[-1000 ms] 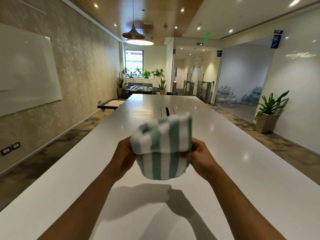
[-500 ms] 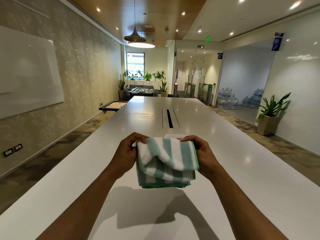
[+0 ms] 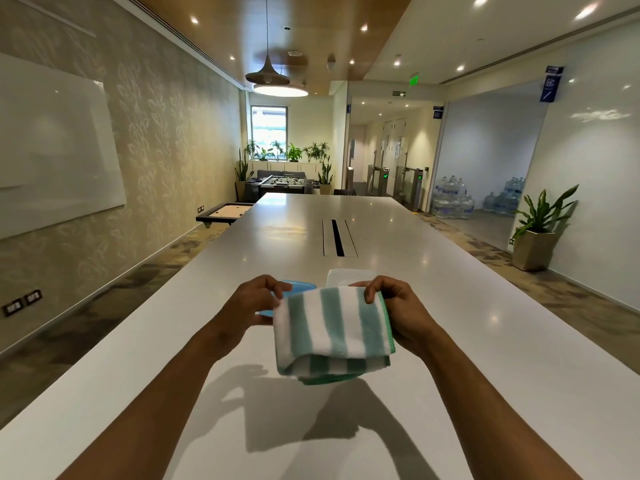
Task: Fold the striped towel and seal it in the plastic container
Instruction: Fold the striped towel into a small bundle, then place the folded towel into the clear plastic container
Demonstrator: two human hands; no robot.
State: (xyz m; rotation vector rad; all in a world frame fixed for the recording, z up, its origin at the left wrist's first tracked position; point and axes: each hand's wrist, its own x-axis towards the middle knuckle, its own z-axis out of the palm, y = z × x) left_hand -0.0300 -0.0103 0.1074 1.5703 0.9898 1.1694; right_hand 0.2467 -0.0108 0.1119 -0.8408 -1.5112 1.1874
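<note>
The striped towel (image 3: 334, 332), green and white, is folded into a thick square and held a little above the white table (image 3: 502, 358). My left hand (image 3: 254, 303) pinches its upper left corner. My right hand (image 3: 403, 313) grips its upper right corner, fingers curled over the top edge. Just behind the towel, the clear plastic container (image 3: 348, 276) stands on the table, mostly hidden. To its left lies the blue lid (image 3: 300, 286), partly covered by my left hand.
A long cable slot (image 3: 337, 237) runs down the table's middle beyond the container. A potted plant (image 3: 538, 233) and stacked water bottles (image 3: 450, 199) stand off to the right. A whiteboard (image 3: 52, 143) hangs on the left wall.
The towel went from raised and half folded to folded again and lowered toward the table. My head tilted down, bringing the blue lid and the container into view.
</note>
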